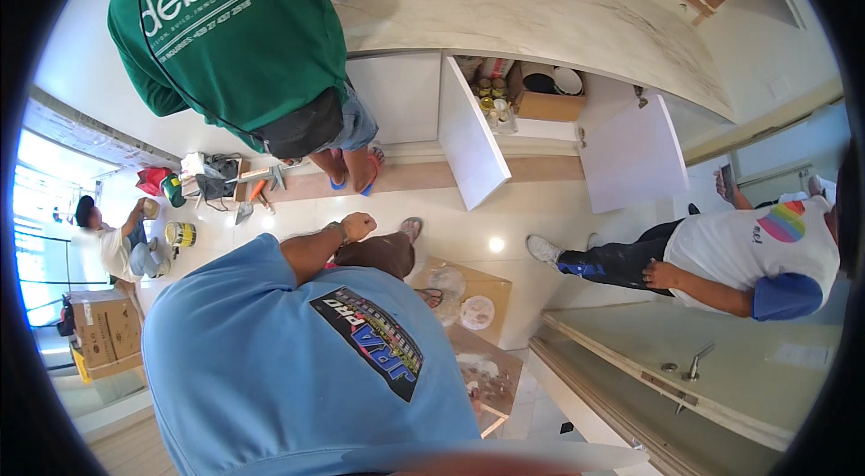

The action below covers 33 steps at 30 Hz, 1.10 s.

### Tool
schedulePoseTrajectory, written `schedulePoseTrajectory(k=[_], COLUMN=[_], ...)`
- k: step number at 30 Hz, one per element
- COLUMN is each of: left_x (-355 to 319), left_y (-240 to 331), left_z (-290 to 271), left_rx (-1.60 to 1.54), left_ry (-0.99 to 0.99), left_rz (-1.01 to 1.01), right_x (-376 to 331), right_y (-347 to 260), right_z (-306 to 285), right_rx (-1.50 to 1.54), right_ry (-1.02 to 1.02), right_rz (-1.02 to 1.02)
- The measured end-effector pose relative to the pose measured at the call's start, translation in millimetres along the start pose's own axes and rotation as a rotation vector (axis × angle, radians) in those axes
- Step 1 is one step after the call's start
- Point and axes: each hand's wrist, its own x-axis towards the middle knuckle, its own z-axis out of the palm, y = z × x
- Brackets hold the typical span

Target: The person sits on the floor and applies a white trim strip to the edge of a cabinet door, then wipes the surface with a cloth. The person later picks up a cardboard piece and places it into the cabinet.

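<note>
Neither of my hands shows in this view. Close in front is the back of a co-worker in a light blue shirt [261,359], whose closed hand [359,226] is held out past the shoulder; whether it holds anything cannot be made out. A smeared pale and reddish shape [505,460] lies along the lower edge, too blurred to name. Farther off, a second co-worker in a green shirt [243,35] leans at the marbled countertop [505,3]. Below that counter, two white cabinet doors [470,138] [635,156] stand ajar, revealing a cardboard box [545,104] and several jars [491,102].
Stained boards [487,300] lie on the tiled floor. Hand tools [259,192] and a yellow-labelled can [180,234] sit at left, near a crouching person [122,246] and a large carton [108,332]. Someone in a white shirt [748,246] stands right, by a handled door [694,363].
</note>
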Motion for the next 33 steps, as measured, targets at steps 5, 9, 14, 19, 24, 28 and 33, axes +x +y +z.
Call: schedulePoseTrajectory(k=[5,9,14,19,24,28,33], left_x=[22,60,107,136,145,131,108], left_y=[-13,-13,18,40,30,9,-17], left_z=[-8,-9,-16,-26,-28,-27,-19], left_rx=[0.103,0.055,-0.058,-0.042,-0.108,-0.103,-0.034], left_ry=[-0.058,-0.076,-0.064,-0.147,-0.058,-0.058,-0.067], left_rz=[-0.056,-0.128,-0.018,0.040,0.062,-0.080,-0.245], right_x=[13,4,-15,-21,-14,-3,15], right_y=[10,-10,-43,-69,-95,-111,-132], right_z=[22,52,102,138,161,169,186], right_rx=[-0.105,-0.162,-0.166,-0.164,-0.135,-0.170,-0.320], right_ry=[-0.177,-0.213,-0.249,-0.282,-0.293,-0.506,-0.450], right_rz=[0.014,-0.026,-0.086,-0.132,-0.182,-0.158,-0.150])
